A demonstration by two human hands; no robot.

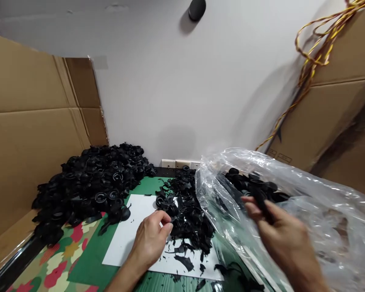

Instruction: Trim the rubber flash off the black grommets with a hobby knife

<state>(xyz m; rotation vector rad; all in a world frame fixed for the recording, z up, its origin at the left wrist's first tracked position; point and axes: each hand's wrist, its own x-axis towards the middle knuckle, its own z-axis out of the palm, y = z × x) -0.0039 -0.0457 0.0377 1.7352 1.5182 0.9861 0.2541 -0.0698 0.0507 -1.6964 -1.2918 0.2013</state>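
My left hand (150,239) rests over a white sheet (124,235), its fingers pinched on a black ribbed rubber part (171,209) at the edge of a small heap of black trimmings (191,219). My right hand (280,235) is closed on a black rubber piece (261,200), held at the mouth of a clear plastic bag (310,202) that has several black rubber parts (252,184) inside.
A big pile of black ribbed rubber parts (91,186) lies at the left against cardboard sheets (27,121). A green mat (88,259) and a patterned cloth (57,263) cover the table. Cardboard boxes (337,117) with yellow-red wires (316,52) stand at the right.
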